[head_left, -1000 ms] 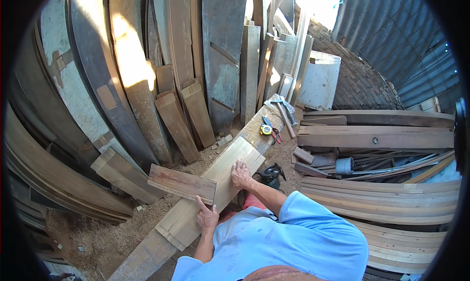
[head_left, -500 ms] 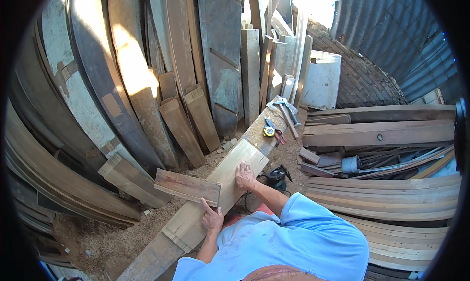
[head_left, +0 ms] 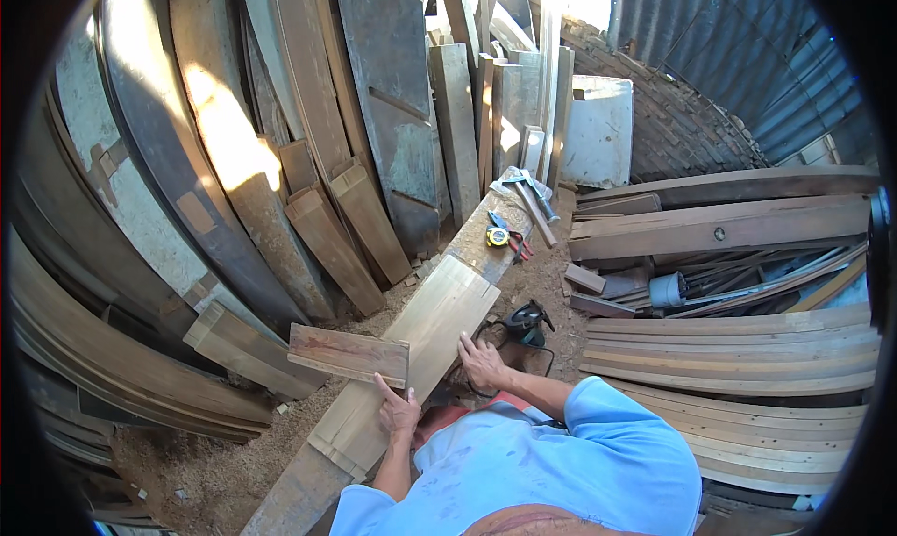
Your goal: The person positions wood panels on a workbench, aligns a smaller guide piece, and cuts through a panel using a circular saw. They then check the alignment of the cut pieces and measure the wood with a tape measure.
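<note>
My left hand (head_left: 400, 410) grips the right end of a short reddish-brown board (head_left: 348, 354) and holds it flat, jutting out to the left over the sawdust. Beside it, my right hand (head_left: 481, 360) rests with fingers spread on the right edge of a long pale plank (head_left: 430, 326). That plank lies on a longer, rough bench plank (head_left: 486, 242) that runs diagonally away from me.
A yellow tape measure (head_left: 498, 237), red-handled pliers (head_left: 519, 247) and a hammer (head_left: 531, 196) lie on the far end of the bench. A black power tool (head_left: 525, 323) sits on the sawdust. Boards lean at left, planks (head_left: 738, 349) are stacked at right, and a white container (head_left: 598, 129) stands behind.
The view has tilted slightly. My left hand keeps hold of the short board, and my right hand has slid a little nearer along the pale plank's edge.
</note>
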Tool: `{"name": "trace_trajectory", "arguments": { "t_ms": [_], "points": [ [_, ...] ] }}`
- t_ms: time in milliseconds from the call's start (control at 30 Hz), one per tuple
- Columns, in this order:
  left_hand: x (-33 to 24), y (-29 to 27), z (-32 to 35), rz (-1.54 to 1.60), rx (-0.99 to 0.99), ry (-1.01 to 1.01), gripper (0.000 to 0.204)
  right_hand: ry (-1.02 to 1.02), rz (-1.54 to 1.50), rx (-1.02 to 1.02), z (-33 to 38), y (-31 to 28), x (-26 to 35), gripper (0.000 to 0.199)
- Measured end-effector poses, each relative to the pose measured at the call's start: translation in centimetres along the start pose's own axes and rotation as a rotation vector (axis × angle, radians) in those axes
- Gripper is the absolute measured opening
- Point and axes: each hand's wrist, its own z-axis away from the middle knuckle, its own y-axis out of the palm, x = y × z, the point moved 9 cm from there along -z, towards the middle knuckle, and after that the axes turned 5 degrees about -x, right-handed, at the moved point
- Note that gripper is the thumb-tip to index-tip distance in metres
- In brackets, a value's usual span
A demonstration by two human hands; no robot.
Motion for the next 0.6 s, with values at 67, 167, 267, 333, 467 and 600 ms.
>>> {"name": "trace_trajectory", "arguments": {
  "t_ms": [67, 167, 267, 333, 467, 600],
  "points": [
    [-0.2, 0.1, 0.0, 0.001, -0.007, 0.012, 0.108, 0.007, -0.087, 0.205, 2.7, 2.1, -0.7, 0.066],
    [0.0, -0.3, 0.0, -0.005, -0.024, 0.009, 0.109, 0.160, -0.300, 0.385, 6.4, 4.1, -1.4, 0.047],
    [-0.4, -0.3, 0.0, -0.006, -0.027, 0.018, 0.109, 0.241, -0.288, 0.637, 8.9, 7.6, -3.3, 0.043],
    [-0.6, -0.2, 0.0, -0.006, -0.023, 0.016, 0.109, 0.248, -0.318, 0.601, 8.8, 8.0, -3.9, 0.043],
    [-0.3, -0.5, 0.0, -0.005, -0.028, 0.009, 0.109, 0.199, -0.344, 0.557, 6.7, 6.1, -3.1, 0.044],
    [-1.0, -0.4, 0.0, 0.006, 0.013, 0.028, 0.107, 0.103, -0.481, 0.502, 3.3, 3.4, -1.3, 0.045]
  ]
}}
